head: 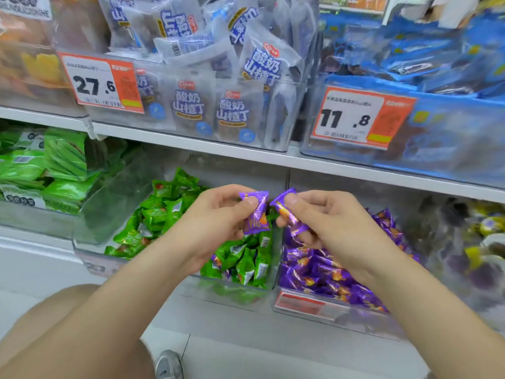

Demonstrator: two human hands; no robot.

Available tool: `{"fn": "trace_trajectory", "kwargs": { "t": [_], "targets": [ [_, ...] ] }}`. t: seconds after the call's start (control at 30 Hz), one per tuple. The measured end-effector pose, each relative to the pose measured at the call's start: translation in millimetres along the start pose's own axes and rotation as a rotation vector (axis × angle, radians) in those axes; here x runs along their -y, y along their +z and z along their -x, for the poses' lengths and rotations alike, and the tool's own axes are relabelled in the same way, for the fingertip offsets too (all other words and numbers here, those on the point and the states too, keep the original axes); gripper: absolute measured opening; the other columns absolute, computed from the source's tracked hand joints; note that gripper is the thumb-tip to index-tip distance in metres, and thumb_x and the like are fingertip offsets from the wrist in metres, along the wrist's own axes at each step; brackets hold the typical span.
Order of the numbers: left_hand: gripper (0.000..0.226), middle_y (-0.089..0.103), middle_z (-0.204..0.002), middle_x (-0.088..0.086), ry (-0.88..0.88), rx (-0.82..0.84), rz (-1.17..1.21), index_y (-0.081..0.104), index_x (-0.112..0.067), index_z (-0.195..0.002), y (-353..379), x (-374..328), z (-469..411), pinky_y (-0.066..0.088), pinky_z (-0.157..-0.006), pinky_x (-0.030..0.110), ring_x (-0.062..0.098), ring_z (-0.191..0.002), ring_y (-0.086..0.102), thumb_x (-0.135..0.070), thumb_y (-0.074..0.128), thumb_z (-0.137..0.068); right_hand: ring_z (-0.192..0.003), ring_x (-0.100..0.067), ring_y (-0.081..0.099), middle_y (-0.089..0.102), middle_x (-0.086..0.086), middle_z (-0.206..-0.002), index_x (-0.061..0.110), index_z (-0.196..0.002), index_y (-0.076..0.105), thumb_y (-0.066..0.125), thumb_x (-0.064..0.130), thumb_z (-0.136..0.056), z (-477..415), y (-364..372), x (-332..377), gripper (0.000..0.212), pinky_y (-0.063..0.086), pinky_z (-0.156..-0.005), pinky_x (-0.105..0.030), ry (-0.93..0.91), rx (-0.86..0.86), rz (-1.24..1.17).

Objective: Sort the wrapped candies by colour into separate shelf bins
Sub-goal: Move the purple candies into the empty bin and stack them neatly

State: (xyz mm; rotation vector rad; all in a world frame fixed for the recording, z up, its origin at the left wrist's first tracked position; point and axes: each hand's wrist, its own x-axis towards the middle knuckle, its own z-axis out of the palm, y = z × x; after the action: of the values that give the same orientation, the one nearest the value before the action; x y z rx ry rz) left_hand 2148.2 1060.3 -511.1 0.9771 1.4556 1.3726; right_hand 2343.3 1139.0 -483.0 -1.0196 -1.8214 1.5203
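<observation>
My left hand (216, 214) pinches a purple wrapped candy (255, 214) above the clear bin of green candies (169, 212). My right hand (328, 220) grips another purple wrapped candy (287, 212), held just beside the first, over the divide between the two bins. Below and to the right sits the clear bin of purple candies (322, 272). A purple candy or two lie among the green ones near that bin's front (218, 262).
The white shelf edge (328, 162) runs just above my hands. Above it stand bins of white-and-blue snack packs (232, 110) and blue packs (437, 64) with price tags. Green packs (54, 165) fill the left bin; a mixed bin (478, 242) is at right. My knee (54, 324) is below.
</observation>
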Motion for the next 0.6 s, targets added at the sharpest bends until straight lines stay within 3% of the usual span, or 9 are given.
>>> {"fn": "trace_trajectory", "kwargs": {
  "t": [0.07, 0.13, 0.23, 0.3, 0.37, 0.4, 0.5, 0.6],
  "targets": [
    [0.012, 0.076, -0.091, 0.014, 0.032, -0.028, 0.011, 0.071, -0.009, -0.11, 21.9, -0.1, -1.3, 0.056, -0.068, 0.033, 0.024, -0.078, 0.068, -0.017, 0.065, -0.103, -0.058, -0.018, 0.056, 0.079, -0.013, -0.098, 0.002, -0.113, 0.071, 0.069, 0.026, -0.099, 3.4, -26.5, -9.5, 0.028, 0.047, -0.054, -0.027, 0.043, -0.052, -0.043],
    [0.008, 0.076, -0.092, 0.02, 0.106, -0.051, -0.045, 0.07, -0.007, -0.105, 43.8, -0.4, -4.6, 0.062, -0.07, 0.035, 0.024, -0.071, 0.071, -0.013, 0.065, -0.102, -0.061, -0.019, 0.061, 0.078, -0.007, -0.095, 0.006, -0.115, 0.07, 0.071, 0.023, -0.099, 5.4, -56.1, -23.0, 0.023, 0.049, -0.055, -0.028, 0.043, -0.157, 0.056],
    [0.014, 0.075, -0.087, 0.012, 0.25, -0.052, -0.13, 0.073, -0.015, -0.106, 68.3, -3.5, -11.3, 0.062, -0.068, 0.036, 0.02, -0.064, 0.071, -0.008, 0.063, -0.101, -0.071, -0.014, 0.06, 0.065, 0.012, -0.071, 0.028, -0.098, 0.072, 0.071, 0.03, -0.098, 6.1, -104.6, -44.9, 0.002, 0.047, -0.072, -0.031, -0.064, -0.34, 0.578],
    [0.022, 0.076, -0.087, 0.003, 0.304, -0.01, -0.204, 0.074, -0.023, -0.111, 79.6, -5.2, -14.4, 0.064, -0.075, 0.044, 0.023, -0.067, 0.074, -0.008, 0.061, -0.1, -0.088, -0.023, 0.068, 0.069, 0.011, -0.08, 0.027, -0.108, 0.073, 0.075, 0.037, -0.094, 6.0, -136.6, -59.2, 0.017, 0.052, -0.084, -0.035, -0.055, -0.456, 0.851],
    [0.021, 0.078, -0.088, 0.0, 0.332, 0.036, -0.275, 0.074, -0.027, -0.105, 91.6, -5.5, -15.0, 0.063, -0.077, 0.05, 0.03, -0.073, 0.076, -0.011, 0.062, -0.097, -0.097, -0.034, 0.071, 0.076, -0.003, -0.091, 0.019, -0.114, 0.075, 0.078, 0.041, -0.089, 3.4, -166.0, -73.2, 0.033, 0.056, -0.087, -0.042, -0.014, -0.534, 1.007],
    [0.018, 0.078, -0.087, -0.003, 0.354, 0.042, -0.324, 0.073, -0.028, -0.1, 98.1, -4.6, -15.1, 0.063, -0.074, 0.046, 0.028, -0.074, 0.075, -0.013, 0.063, -0.095, -0.099, -0.037, 0.07, 0.076, -0.008, -0.094, 0.017, -0.114, 0.074, 0.079, 0.039, -0.089, 2.0, -177.9, -80.3, 0.034, 0.057, -0.085, -0.044, 0.006, -0.536, 1.087],
    [0.014, 0.073, -0.079, -0.016, 0.42, 0.016, -0.477, 0.071, -0.028, -0.089, 119.2, -1.6, -13.3, 0.049, -0.064, 0.015, 0.004, -0.063, 0.068, -0.014, 0.069, -0.091, -0.099, -0.043, 0.068, 0.074, -0.017, -0.097, 0.016, -0.112, 0.075, 0.08, 0.028, -0.087, -3.6, -197.8, -95.1, 0.028, 0.057, -0.085, -0.046, 0.032, -0.447, 1.276],
    [0.011, 0.07, -0.074, -0.021, 0.427, 0.016, -0.564, 0.072, -0.028, -0.086, 136.9, 2.1, -15.9, 0.045, -0.063, 0.008, 0.001, -0.065, 0.068, -0.018, 0.074, -0.087, -0.096, -0.036, 0.07, 0.075, -0.01, -0.095, 0.02, -0.106, 0.077, 0.083, 0.026, -0.084, -10.5, -199.7, -105.8, 0.024, 0.056, -0.085, -0.04, 0.017, -0.352, 1.295]
  ]
}}
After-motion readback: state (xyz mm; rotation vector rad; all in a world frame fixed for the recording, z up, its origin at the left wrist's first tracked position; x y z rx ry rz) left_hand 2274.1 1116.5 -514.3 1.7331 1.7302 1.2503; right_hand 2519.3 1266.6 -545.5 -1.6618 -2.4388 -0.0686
